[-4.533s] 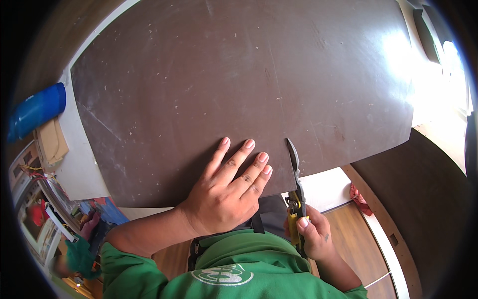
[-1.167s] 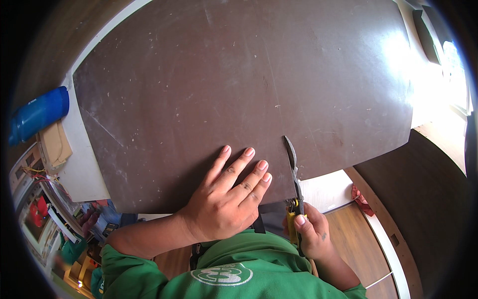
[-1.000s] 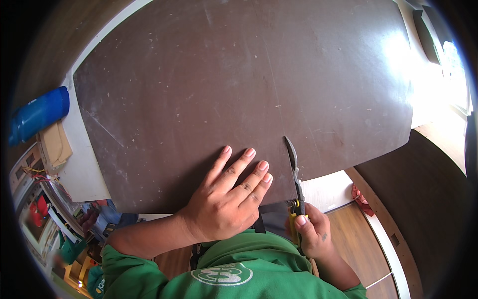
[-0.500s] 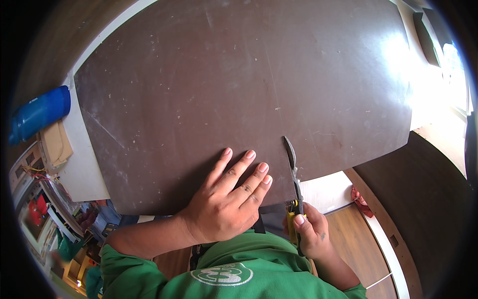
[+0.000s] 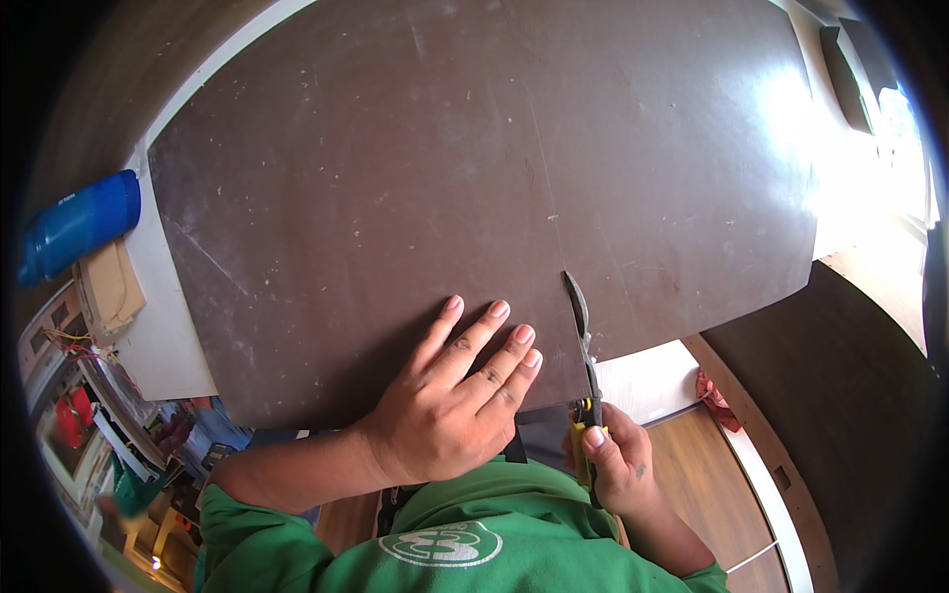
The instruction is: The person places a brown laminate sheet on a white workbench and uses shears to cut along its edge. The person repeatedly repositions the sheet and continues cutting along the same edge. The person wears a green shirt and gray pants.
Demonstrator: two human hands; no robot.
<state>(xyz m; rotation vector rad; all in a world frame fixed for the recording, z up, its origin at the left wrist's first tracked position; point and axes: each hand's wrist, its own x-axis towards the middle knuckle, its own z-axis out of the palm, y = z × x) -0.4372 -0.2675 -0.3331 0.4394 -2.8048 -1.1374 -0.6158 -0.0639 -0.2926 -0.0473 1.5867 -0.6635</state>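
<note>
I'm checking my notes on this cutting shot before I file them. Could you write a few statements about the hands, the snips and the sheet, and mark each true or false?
1. The left hand lies flat on the dark brown sheet. True.
2. The right hand holds the snips. True.
3. The snips' blades point toward the person. False: they point away, into the sheet's near edge.
4. The blue bottle stands on the sheet. False: it lies beyond the sheet's left edge.
</note>
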